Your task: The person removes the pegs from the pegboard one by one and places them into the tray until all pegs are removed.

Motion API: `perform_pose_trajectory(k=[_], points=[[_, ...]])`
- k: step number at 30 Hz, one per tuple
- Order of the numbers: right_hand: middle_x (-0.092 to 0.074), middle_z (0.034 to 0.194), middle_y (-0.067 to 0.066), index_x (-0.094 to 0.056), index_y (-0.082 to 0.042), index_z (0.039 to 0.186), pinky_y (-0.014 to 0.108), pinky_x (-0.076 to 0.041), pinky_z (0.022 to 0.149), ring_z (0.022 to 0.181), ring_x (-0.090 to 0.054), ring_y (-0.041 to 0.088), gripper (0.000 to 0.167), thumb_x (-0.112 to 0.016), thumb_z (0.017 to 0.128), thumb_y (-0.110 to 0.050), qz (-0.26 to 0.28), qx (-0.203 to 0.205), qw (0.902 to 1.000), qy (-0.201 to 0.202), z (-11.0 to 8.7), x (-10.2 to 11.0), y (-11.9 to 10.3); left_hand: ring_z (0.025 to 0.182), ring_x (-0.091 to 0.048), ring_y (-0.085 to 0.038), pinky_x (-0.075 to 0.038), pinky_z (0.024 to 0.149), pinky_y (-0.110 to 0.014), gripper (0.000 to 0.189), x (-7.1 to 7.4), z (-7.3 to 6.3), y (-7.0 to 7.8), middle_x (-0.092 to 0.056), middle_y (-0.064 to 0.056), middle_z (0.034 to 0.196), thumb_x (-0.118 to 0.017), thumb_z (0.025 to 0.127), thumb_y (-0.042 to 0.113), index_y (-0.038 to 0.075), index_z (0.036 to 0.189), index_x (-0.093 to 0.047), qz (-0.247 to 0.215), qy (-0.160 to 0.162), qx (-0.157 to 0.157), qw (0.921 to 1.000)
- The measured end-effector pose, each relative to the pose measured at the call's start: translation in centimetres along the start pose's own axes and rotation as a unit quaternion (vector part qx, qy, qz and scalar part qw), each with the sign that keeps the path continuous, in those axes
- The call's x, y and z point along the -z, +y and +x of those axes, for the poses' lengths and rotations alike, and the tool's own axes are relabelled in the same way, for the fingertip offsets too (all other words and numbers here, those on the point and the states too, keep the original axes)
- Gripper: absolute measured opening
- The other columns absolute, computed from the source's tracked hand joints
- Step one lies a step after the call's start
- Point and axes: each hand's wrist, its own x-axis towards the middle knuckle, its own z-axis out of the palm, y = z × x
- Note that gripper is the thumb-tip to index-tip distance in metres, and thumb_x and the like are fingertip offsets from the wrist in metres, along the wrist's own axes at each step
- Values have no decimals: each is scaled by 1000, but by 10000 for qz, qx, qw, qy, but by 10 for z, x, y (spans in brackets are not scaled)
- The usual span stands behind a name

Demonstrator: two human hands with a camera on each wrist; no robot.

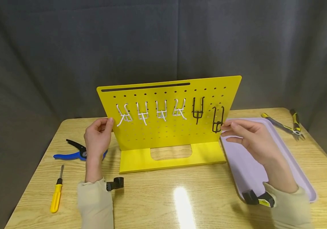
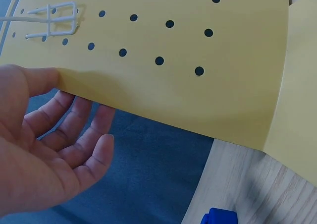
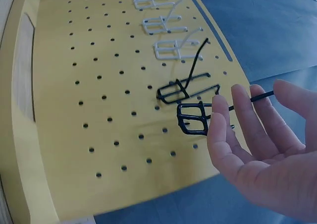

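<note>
A yellow pegboard [image 1: 152, 135] stands upright on its folded base. My left hand [image 1: 98, 136] grips the board's left edge, thumb on the front and fingers behind, as the left wrist view shows. Beside the board's right side, my right hand [image 1: 252, 140] pinches the prong of a black wire pegboard hook [image 3: 192, 117]. That hook's frame is close to the front of the board; whether its ends sit in the holes I cannot tell. A second black hook [image 1: 197, 112] hangs just left of it. Several white hooks [image 1: 161, 114] form a row further left.
Under my right forearm lies a lilac tray [image 1: 290, 165]. Two yellow-and-black pliers [image 1: 278, 123] are beyond it at the right. On the left are a blue-handled tool with black jaws [image 1: 68, 156] and a yellow screwdriver [image 1: 56, 197]. A dark curtain [image 1: 163, 41] hangs behind the table.
</note>
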Motion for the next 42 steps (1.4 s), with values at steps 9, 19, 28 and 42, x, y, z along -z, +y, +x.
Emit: perform_pose_trajectory(k=[9,19,28,42], points=[[-69,111,6,-66,2,117,31,-54,80,95,-68,20,32,-40,99,7,74,-274,9995,-112,-14,29,-6,74,-55,0,-44,75,-27,40,0,0,0,-66,-17,97,-56,97,36,0,109,-68,-2,-23,0,10000],[-71,104,6,-70,-3,110,27,-55,72,84,-69,17,24,-48,100,-4,-60,-1212,9920,343,-15,49,-1,88,-62,-29,-45,75,-26,38,0,0,-1,-66,-18,99,-55,98,33,-2,110,-66,-45,-25,-10,10000],[-72,102,3,-73,-11,106,27,-55,72,84,-69,16,25,-48,101,-7,-319,-1523,9871,366,-12,70,7,76,-59,-9,-44,75,-28,38,0,-1,0,-67,-18,96,-56,98,34,-1,108,-67,10,14,-26,10000],[-72,100,-2,-71,-15,106,27,-53,75,88,-68,17,19,-54,100,-18,-1199,-2159,9666,681,-5,88,16,83,-61,-21,-44,75,-28,39,-1,0,-1,-67,-18,97,-55,98,35,-1,109,-67,18,-9,35,10000]])
